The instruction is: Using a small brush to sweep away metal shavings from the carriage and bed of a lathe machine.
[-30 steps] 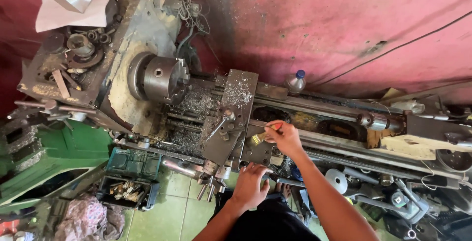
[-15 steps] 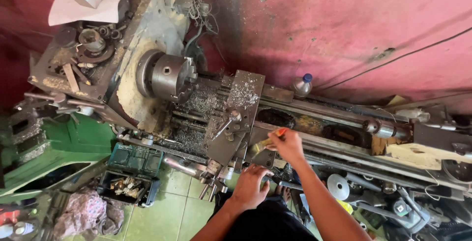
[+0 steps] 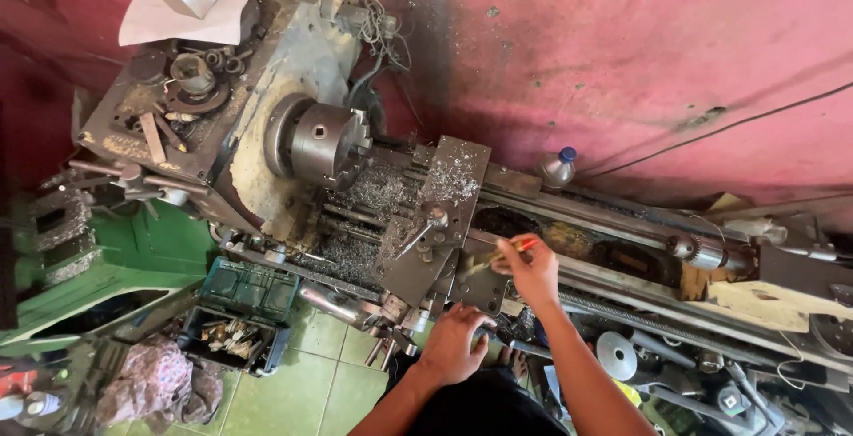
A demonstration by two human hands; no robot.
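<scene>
Right hand (image 3: 533, 272) shifted its brush (image 3: 498, 261) slightly

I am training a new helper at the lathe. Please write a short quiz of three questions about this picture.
1. True or false: the right hand holds a small orange-handled brush.
2. What does the left hand rest on? A) the round grey steel chuck B) the front of the metal-chip-covered lathe carriage C) the white plastic bottle with blue cap
3. What lies on the floor by the green open toolbox?

Key: 1 true; 2 B; 3 a crumpled pinkish rag.
</scene>
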